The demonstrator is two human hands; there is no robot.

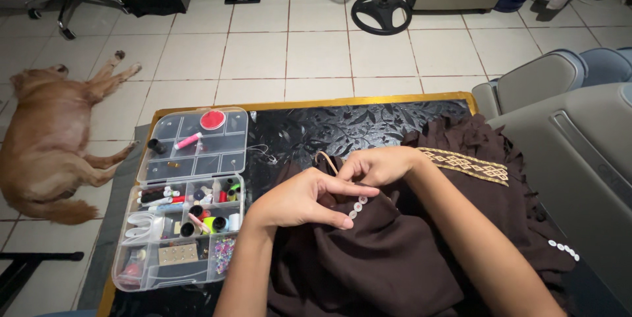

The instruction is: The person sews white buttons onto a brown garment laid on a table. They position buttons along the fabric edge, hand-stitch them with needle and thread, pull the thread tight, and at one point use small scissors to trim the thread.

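A dark brown garment (395,251) with a gold-patterned trim (467,164) lies bunched on a black patterned table (342,126). A short row of small white buttons (359,206) runs along one fold. My left hand (299,200) pinches the fabric right at those buttons, thumb and forefinger closed on the cloth. Just above it, touching, my right hand (378,164) has its fingers curled on the same fold; I cannot see whether it holds a needle. A thin tan loop (324,158) pokes out of the fabric beside my right hand.
An open clear sewing box (187,195) with thread spools, bobbins and pins sits on the table's left side. A brown dog (49,139) lies on the tiled floor at left. Grey chairs (566,119) stand at right; a fan base (380,13) is beyond.
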